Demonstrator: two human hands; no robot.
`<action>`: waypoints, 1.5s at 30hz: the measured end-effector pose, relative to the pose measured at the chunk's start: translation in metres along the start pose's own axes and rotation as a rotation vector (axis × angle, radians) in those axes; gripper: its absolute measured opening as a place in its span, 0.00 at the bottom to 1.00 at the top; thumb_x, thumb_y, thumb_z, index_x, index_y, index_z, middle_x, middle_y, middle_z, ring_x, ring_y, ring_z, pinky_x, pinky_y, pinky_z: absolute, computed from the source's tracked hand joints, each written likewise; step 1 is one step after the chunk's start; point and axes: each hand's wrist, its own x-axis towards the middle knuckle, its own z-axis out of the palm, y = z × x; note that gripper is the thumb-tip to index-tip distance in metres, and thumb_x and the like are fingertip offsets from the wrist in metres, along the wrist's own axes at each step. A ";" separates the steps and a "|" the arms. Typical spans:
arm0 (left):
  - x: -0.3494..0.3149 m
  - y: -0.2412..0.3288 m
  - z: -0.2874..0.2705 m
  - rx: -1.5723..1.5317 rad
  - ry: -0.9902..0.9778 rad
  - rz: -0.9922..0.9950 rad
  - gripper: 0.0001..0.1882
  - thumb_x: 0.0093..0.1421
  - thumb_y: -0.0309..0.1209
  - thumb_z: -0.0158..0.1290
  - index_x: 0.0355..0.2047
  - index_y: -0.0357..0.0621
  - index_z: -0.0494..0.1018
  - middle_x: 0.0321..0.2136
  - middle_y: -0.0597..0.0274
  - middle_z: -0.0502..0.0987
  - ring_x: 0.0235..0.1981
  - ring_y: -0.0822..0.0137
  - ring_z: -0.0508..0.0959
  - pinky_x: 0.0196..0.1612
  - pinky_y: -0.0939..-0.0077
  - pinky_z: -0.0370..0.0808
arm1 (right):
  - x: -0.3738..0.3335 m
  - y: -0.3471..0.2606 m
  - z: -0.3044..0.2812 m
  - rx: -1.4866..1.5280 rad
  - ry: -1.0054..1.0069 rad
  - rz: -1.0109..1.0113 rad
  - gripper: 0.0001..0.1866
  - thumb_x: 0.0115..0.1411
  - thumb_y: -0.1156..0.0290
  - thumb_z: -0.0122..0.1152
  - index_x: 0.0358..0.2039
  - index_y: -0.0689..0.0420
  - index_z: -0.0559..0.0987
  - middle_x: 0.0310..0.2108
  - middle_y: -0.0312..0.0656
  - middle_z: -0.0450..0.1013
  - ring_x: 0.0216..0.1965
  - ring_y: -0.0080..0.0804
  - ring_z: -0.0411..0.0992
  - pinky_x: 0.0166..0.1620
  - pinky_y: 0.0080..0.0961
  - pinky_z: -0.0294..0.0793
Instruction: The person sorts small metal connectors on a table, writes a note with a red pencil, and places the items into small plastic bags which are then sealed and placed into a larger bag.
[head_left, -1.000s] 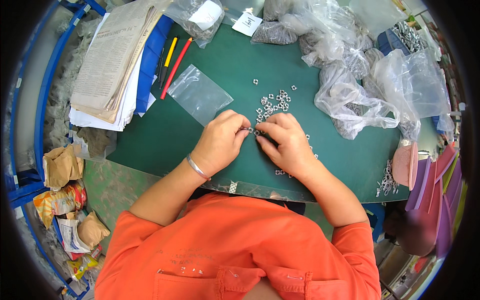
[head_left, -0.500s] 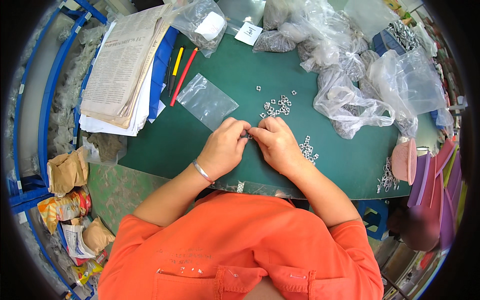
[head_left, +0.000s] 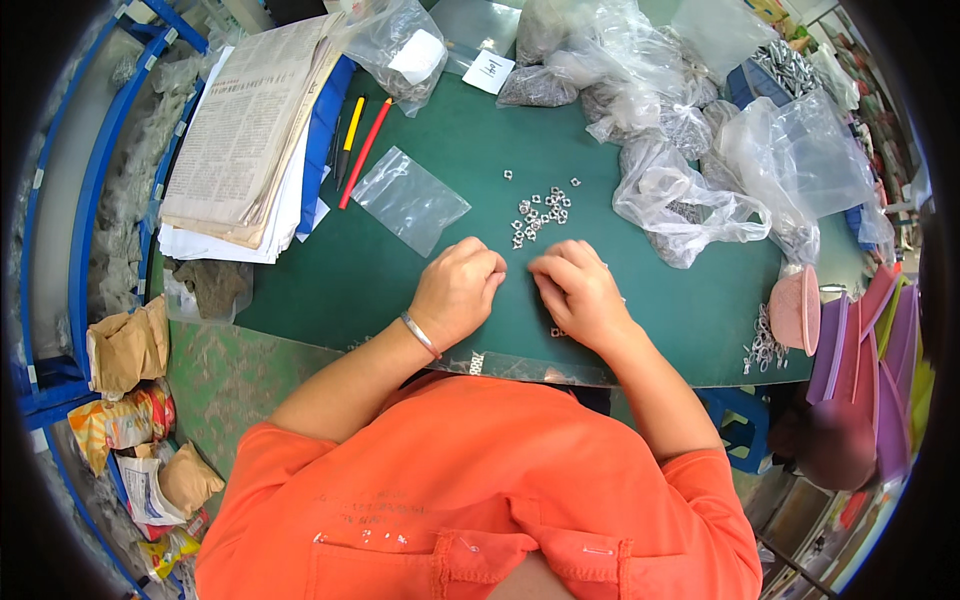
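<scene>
My left hand (head_left: 458, 292) rests above the green table with its fingers curled and pressed together; whatever it may hold is hidden. To its right, a short gap away, my right hand (head_left: 582, 294) is also closed, thumb against fingers, and nothing can be made out in it. Beyond the hands lies a loose group of small silver metal pieces (head_left: 541, 214), squarish and open in the middle. More such pieces (head_left: 557, 332) peek out beneath my right hand, which covers most of them. Behind my left hand a clear zip bag (head_left: 411, 200) lies flat.
Newspapers (head_left: 245, 130) are stacked at the left beside a red pencil (head_left: 365, 152) and a yellow-black pen (head_left: 350, 140). Several clear bags of small parts (head_left: 690, 190) crowd the back right. A pink bowl (head_left: 795, 310) stands at the right edge near loose rings (head_left: 765, 345).
My hands, touching around a small metal piece before, have come apart. The right hand has shifted right and slightly nearer, over the near group of pieces.
</scene>
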 end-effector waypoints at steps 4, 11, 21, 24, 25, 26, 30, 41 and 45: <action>-0.002 0.002 -0.001 -0.014 -0.019 -0.009 0.01 0.54 0.23 0.58 0.27 0.40 0.76 0.28 0.57 0.74 0.32 0.54 0.77 0.36 0.63 0.75 | 0.025 0.010 0.025 -0.068 0.084 -0.006 0.10 0.51 0.83 0.58 0.34 0.60 0.81 0.32 0.44 0.72 0.36 0.44 0.71 0.40 0.36 0.73; 0.003 0.004 -0.006 -0.038 -0.036 -0.043 0.01 0.54 0.23 0.58 0.27 0.39 0.77 0.27 0.57 0.74 0.29 0.56 0.77 0.32 0.66 0.74 | 0.032 0.021 0.025 -0.008 0.154 -0.024 0.08 0.52 0.84 0.62 0.34 0.62 0.79 0.31 0.45 0.72 0.34 0.44 0.72 0.38 0.34 0.73; 0.014 -0.004 -0.003 -0.144 -0.005 -0.100 0.05 0.56 0.23 0.57 0.33 0.37 0.74 0.27 0.54 0.75 0.27 0.59 0.78 0.31 0.69 0.75 | 0.006 -0.007 0.009 -0.009 -0.045 -0.063 0.13 0.50 0.78 0.63 0.38 0.58 0.80 0.36 0.40 0.72 0.38 0.41 0.70 0.41 0.34 0.68; 0.012 -0.008 -0.011 -0.243 -0.019 -0.205 0.04 0.58 0.22 0.56 0.33 0.36 0.73 0.28 0.55 0.75 0.27 0.62 0.79 0.32 0.72 0.75 | 0.001 -0.003 0.005 0.031 -0.149 -0.083 0.07 0.49 0.76 0.65 0.31 0.57 0.80 0.32 0.38 0.71 0.34 0.38 0.70 0.39 0.32 0.67; 0.011 -0.008 -0.014 -0.232 -0.033 -0.204 0.04 0.57 0.22 0.55 0.33 0.37 0.73 0.28 0.55 0.75 0.28 0.60 0.78 0.32 0.70 0.75 | 0.000 -0.002 0.000 0.054 -0.214 -0.077 0.06 0.49 0.76 0.65 0.29 0.57 0.80 0.32 0.37 0.71 0.34 0.38 0.69 0.39 0.32 0.67; 0.011 -0.007 -0.017 -0.220 -0.044 -0.205 0.03 0.57 0.22 0.55 0.32 0.38 0.72 0.28 0.55 0.74 0.28 0.58 0.78 0.32 0.68 0.74 | 0.001 -0.002 -0.006 0.093 -0.241 -0.076 0.04 0.48 0.75 0.66 0.25 0.57 0.78 0.29 0.38 0.70 0.32 0.38 0.69 0.38 0.33 0.68; 0.011 -0.006 -0.013 -0.124 -0.040 -0.174 0.02 0.57 0.22 0.56 0.31 0.38 0.74 0.26 0.58 0.74 0.25 0.64 0.77 0.30 0.74 0.74 | 0.011 0.010 0.001 -0.019 0.006 -0.049 0.06 0.50 0.77 0.65 0.30 0.59 0.80 0.29 0.40 0.71 0.32 0.39 0.69 0.35 0.34 0.70; 0.008 -0.006 -0.005 0.018 0.012 -0.098 0.03 0.54 0.22 0.57 0.29 0.41 0.75 0.25 0.61 0.71 0.22 0.65 0.75 0.26 0.72 0.71 | 0.014 0.026 0.001 0.041 -0.005 -0.020 0.12 0.48 0.81 0.67 0.36 0.60 0.80 0.33 0.42 0.73 0.34 0.41 0.71 0.38 0.32 0.73; 0.010 -0.005 -0.005 0.014 0.011 -0.111 0.03 0.53 0.22 0.58 0.28 0.42 0.75 0.24 0.61 0.71 0.21 0.65 0.74 0.25 0.72 0.71 | 0.023 0.017 0.008 0.056 0.072 -0.019 0.13 0.48 0.79 0.67 0.36 0.60 0.79 0.34 0.42 0.72 0.35 0.41 0.70 0.38 0.33 0.72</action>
